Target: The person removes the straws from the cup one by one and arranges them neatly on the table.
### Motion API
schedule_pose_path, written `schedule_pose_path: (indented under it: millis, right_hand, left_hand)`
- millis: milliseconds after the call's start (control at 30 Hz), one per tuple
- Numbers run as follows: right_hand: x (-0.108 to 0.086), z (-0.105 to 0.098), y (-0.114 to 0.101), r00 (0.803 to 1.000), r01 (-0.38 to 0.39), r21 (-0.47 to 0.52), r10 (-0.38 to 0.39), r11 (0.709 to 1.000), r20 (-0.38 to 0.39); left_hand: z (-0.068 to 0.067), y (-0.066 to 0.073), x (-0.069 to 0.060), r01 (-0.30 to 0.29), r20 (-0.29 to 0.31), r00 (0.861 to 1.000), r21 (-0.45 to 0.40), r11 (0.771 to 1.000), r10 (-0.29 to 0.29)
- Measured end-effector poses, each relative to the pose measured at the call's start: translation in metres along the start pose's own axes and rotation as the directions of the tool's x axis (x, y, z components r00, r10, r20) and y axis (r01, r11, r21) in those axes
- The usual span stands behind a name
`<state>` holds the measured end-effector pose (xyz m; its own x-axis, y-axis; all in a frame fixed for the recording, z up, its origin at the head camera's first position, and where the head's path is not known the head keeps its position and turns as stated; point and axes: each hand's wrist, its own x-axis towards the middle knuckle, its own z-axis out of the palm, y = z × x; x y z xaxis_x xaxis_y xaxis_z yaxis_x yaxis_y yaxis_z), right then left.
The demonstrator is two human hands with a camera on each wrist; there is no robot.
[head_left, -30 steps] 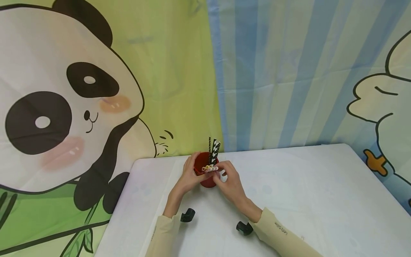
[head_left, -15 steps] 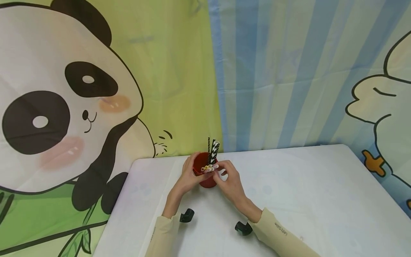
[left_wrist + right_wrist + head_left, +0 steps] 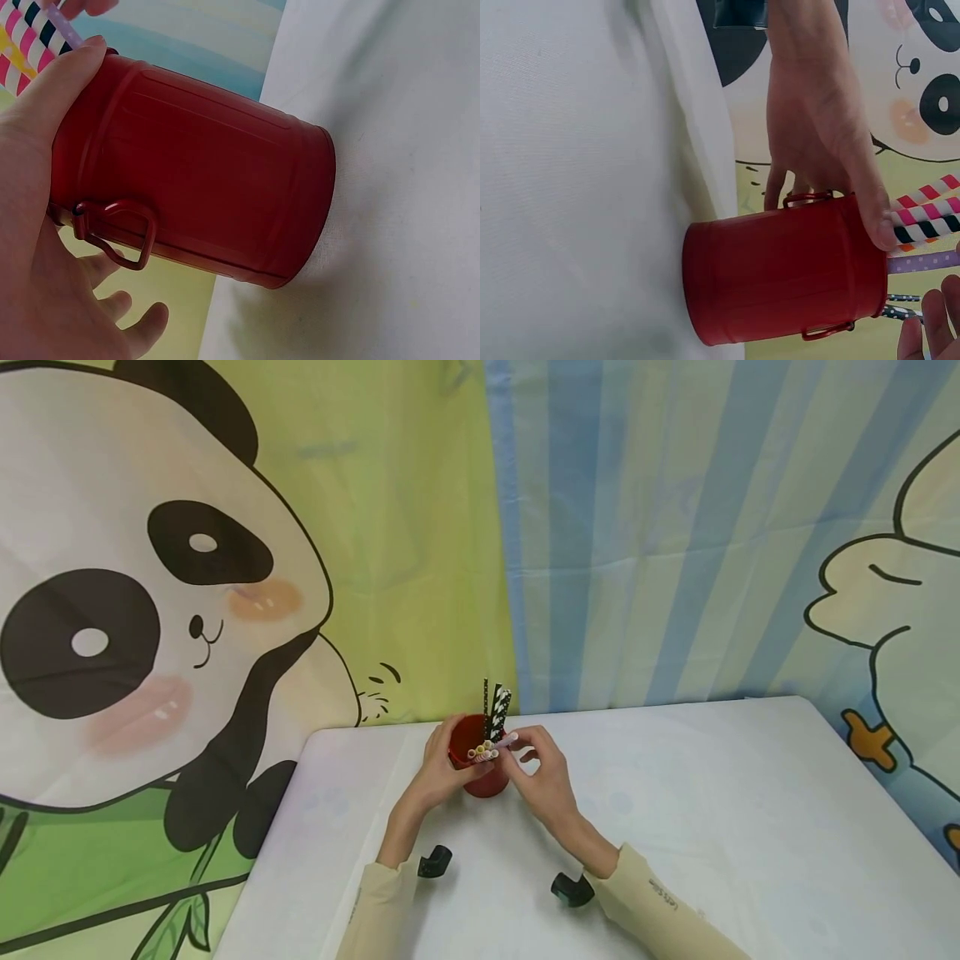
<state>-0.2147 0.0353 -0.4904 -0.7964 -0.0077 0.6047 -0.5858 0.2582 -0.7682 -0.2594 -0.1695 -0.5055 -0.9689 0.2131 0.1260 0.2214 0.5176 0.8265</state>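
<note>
A red metal bucket [image 3: 486, 783] with small side handles stands near the table's back edge, with patterned straws inside. My left hand [image 3: 440, 771] grips its rim and side, thumb along the near rim, as the left wrist view shows of the bucket [image 3: 202, 172]. Black-and-white straws [image 3: 498, 714] lean at the back of the bucket; striped straws [image 3: 930, 217] stand by my left thumb. My right hand [image 3: 545, 777] pinches a lilac dotted straw [image 3: 506, 741] at the rim's right side. In the right wrist view this straw [image 3: 926, 262] sticks out of the bucket's mouth.
The white table [image 3: 697, 810] meets a panda-print curtain [image 3: 420, 552] and a blue striped curtain [image 3: 637, 543] at its back edge. Black wrist-mounted pieces [image 3: 572, 890] show beside both forearms.
My right hand has risen slightly and shifted right, and the lilac straw now stands out apart from the other light straws. My left hand keeps its grip on the bucket.
</note>
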Motion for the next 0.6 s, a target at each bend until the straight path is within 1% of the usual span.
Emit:
schedule_pose_path:
  millis: [200, 267, 467, 600]
  right_hand:
    - [0.003, -0.005, -0.011, 1.0, 0.001, 0.008, 0.0, 1.0, -0.024]
    - [0.005, -0.008, -0.019, 1.0, 0.001, 0.013, 0.0, 1.0, -0.029]
    - [0.011, -0.018, -0.054, 1.0, 0.003, 0.033, -0.002, 0.999, -0.032]
    - [0.013, -0.023, -0.065, 1.0, -0.006, 0.037, 0.007, 0.999, -0.029]
  left_hand:
    - [0.0, 0.0, 0.0, -0.01, 0.0, 1.0, -0.002, 1.0, 0.01]
    - [0.0, 0.0, 0.001, -0.014, -0.002, 1.0, 0.0, 1.0, 0.014]
    - [0.0, 0.0, 0.0, -0.01, -0.002, 1.0, -0.004, 1.0, 0.01]
    - [0.0, 0.0, 0.0, -0.004, 0.003, 1.0, -0.008, 1.0, 0.004]
